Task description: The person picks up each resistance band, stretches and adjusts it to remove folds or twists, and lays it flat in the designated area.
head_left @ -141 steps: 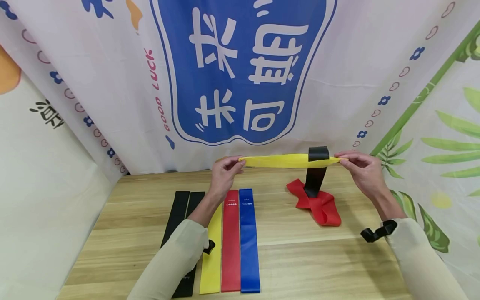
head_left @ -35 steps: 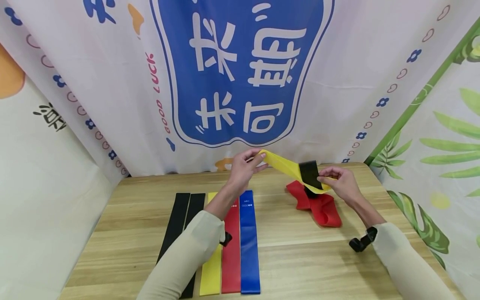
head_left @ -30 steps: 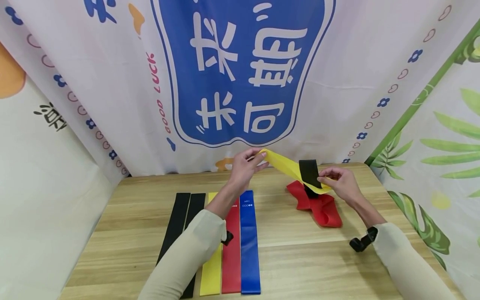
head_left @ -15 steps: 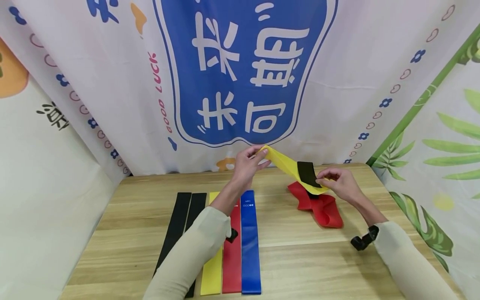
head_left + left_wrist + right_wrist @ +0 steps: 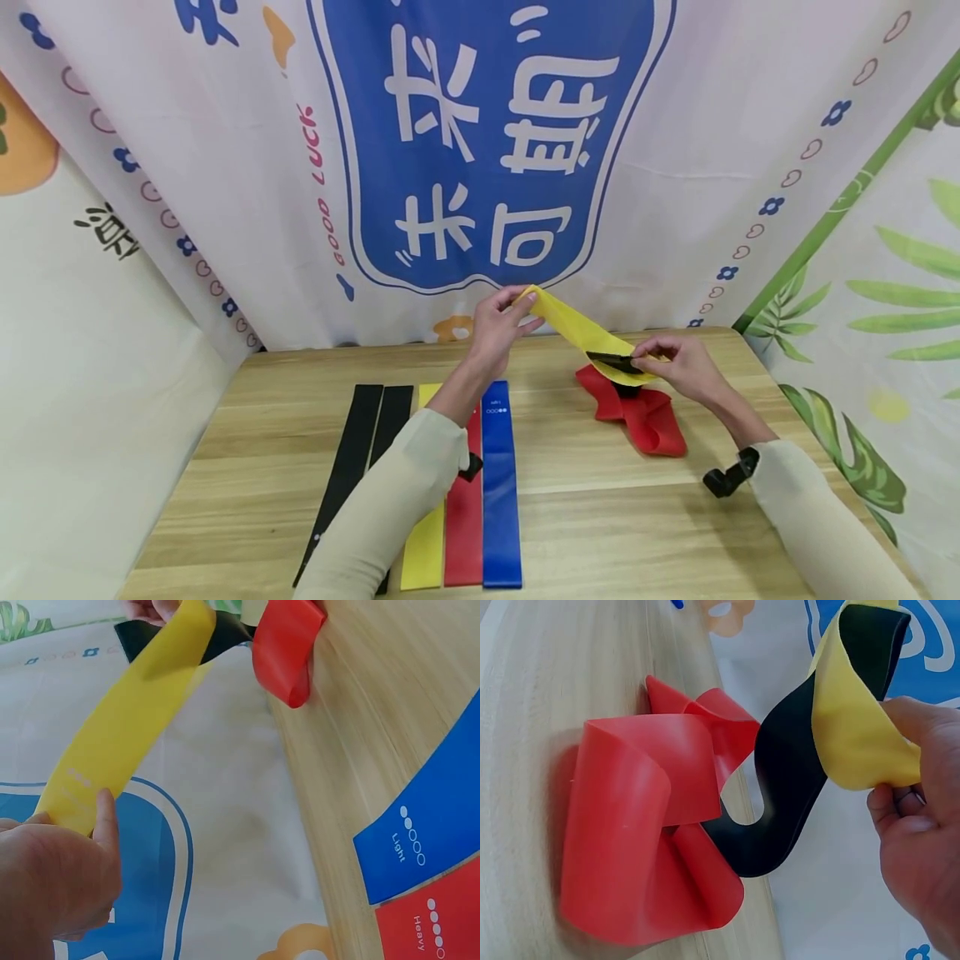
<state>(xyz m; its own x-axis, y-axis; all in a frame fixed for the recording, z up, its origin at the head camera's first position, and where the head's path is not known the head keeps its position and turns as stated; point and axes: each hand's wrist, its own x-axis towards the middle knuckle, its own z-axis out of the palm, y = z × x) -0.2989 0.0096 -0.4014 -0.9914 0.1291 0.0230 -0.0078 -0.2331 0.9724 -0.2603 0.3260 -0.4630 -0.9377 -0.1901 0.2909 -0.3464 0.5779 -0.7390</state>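
Both hands hold a yellow resistance band (image 5: 570,321) above the table's back edge. My left hand (image 5: 491,333) pinches its raised left end, index finger along the printed face in the left wrist view. Lower down, my right hand (image 5: 686,367) pinches the other end. A black resistance band (image 5: 787,765) runs up from a crumpled red resistance band (image 5: 615,825) and behind the yellow one; its upper end shows within the yellow loop, against my right fingertips. The red band rests on the table. How black and red are joined is partly hidden.
Flat bands lie side by side on the wooden table (image 5: 600,533): two black (image 5: 348,467), a yellow, a red (image 5: 463,500) and a blue (image 5: 501,492). My left forearm covers parts of them. A printed curtain (image 5: 675,225) hangs behind.
From a level stretch, the yellow band now slopes down to the right, with the hands closer together. The black band's upright end has tipped down into the yellow loop. The red band has stayed put.
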